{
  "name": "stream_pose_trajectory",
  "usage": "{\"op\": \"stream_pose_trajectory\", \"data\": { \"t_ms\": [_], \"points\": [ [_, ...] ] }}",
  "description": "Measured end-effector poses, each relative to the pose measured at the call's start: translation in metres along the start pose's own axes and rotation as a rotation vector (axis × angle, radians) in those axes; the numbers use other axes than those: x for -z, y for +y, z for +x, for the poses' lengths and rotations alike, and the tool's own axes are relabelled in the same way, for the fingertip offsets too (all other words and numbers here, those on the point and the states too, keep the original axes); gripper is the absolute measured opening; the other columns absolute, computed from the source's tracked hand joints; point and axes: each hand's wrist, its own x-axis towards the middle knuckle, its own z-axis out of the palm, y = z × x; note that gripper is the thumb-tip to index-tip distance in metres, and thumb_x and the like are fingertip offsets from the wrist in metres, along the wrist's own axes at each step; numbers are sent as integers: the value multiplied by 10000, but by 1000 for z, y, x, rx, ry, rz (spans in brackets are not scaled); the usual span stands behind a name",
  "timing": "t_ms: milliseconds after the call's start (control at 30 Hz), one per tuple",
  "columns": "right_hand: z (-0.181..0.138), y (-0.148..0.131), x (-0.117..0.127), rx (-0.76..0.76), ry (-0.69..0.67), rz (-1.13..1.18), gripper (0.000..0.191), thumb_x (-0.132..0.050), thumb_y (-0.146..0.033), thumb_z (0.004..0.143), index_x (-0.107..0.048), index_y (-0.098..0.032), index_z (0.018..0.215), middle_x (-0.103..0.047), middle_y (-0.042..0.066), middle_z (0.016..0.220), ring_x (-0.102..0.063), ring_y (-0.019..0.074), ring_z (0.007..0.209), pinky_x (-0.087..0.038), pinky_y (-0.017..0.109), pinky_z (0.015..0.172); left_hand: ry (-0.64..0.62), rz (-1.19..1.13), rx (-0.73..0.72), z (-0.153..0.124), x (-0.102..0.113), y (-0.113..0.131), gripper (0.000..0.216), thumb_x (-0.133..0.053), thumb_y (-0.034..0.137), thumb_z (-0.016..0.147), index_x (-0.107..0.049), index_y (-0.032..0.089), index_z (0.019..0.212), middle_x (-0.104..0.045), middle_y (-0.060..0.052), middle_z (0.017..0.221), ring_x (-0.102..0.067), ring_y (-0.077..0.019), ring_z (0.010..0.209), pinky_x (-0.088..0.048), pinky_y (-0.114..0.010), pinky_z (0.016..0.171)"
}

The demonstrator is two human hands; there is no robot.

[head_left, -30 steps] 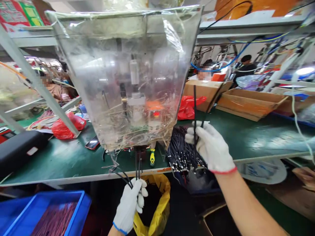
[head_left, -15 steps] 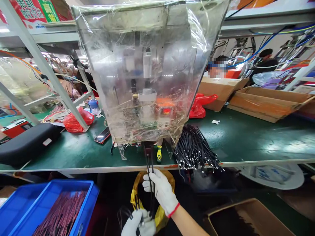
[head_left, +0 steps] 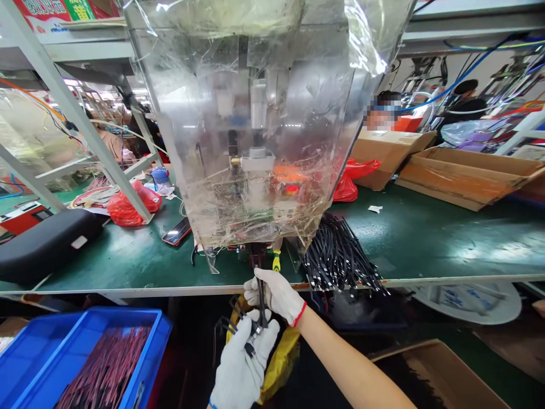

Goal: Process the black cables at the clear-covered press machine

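In white gloves, both my hands are just in front of the bench edge, below a machine behind a clear plastic cover (head_left: 281, 142). My right hand (head_left: 279, 295) is closed on thin black cables (head_left: 261, 295) that run up to the slot under the cover. My left hand (head_left: 247, 358) is lower down, closed around the connector ends of black cables, with loose ends sticking out to its left. A yellow bag (head_left: 281, 363) hangs open behind the hands. Right of the machine lies a pile of black cables (head_left: 340, 255).
A yellow-green handled tool (head_left: 276, 261) lies under the cover. On the bench are a phone (head_left: 177, 232), a black padded seat (head_left: 46, 241) and cardboard boxes (head_left: 464, 176). Blue bins (head_left: 159, 335) with dark red wires stand lower left, and an open carton (head_left: 460, 369) lower right.
My left hand has risen toward the right hand and shows more fully. The right hand has moved slightly up, closer to the machine slot. The view has shifted a little.
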Motion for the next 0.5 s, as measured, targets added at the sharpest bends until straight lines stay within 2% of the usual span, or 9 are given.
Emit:
{"op": "stream_pose_trajectory", "data": {
  "t_ms": [100, 233, 367, 500],
  "points": [
    [10, -9, -3, -21, 11, 10, 408, -499, -360, 891, -566, -101, 583, -693, 127, 736, -661, 164, 548, -570, 300, 549, 9, 24, -21, 1, 3, -2, 361, -660, 217, 814, -577, 71, 1134, -646, -214, 1182, -583, -343, 1132, -558, -400, 926],
    [22, -14, -3, -40, 28, 27, 376, -505, -347, 888, -572, -101, 611, -693, 120, 726, -666, 159, 558, -584, 333, 631, 31, 43, -41, 4, 18, -3, 317, -649, 199, 822, -583, 72, 1105, -642, -216, 1185, -580, -330, 1141, -551, -402, 939],
    [21, -17, -5, -12, 37, 29, 359, -514, -337, 884, -578, -101, 621, -702, 124, 755, -673, 169, 569, -587, 357, 637, 75, 39, -82, 10, 34, 0, 292, -657, 181, 815, -583, 78, 1078, -658, -207, 1156, -581, -328, 1140, -546, -421, 947],
    [16, -21, -9, -16, 59, 24, 375, -490, -320, 895, -581, -102, 604, -704, 125, 739, -671, 168, 556, -586, 353, 630, 92, 48, -91, 14, 40, 2, 290, -669, 163, 801, -586, 77, 1065, -662, -206, 1145, -584, -329, 1135, -547, -417, 944]
  ]
}}
